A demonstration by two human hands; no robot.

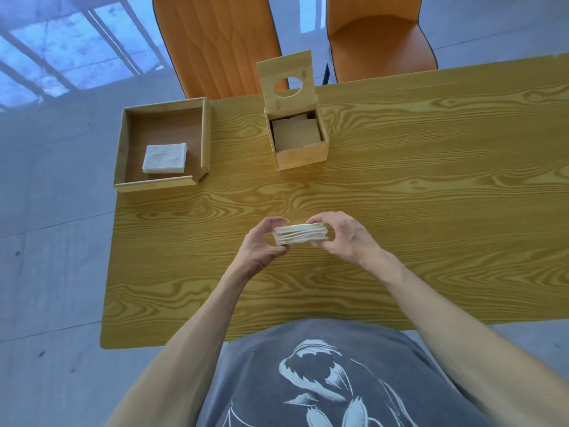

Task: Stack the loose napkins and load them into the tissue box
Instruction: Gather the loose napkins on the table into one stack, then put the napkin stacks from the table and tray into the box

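A stack of white napkins (300, 235) is held just above the table's middle, seen edge-on. My left hand (263, 245) grips its left end and my right hand (345, 235) grips its right end. Farther back stands the wooden tissue box (300, 155), its lid (288, 80) with a round hole tipped up and open; some napkins lie inside it. At the back left a shallow wooden tray (121, 149) holds another small pile of white napkins (165, 158).
The wood-grain table (400, 195) ends close to the tray's left side and at my body in front. Two orange chairs (221, 41) stand behind the far edge. The floor is grey.
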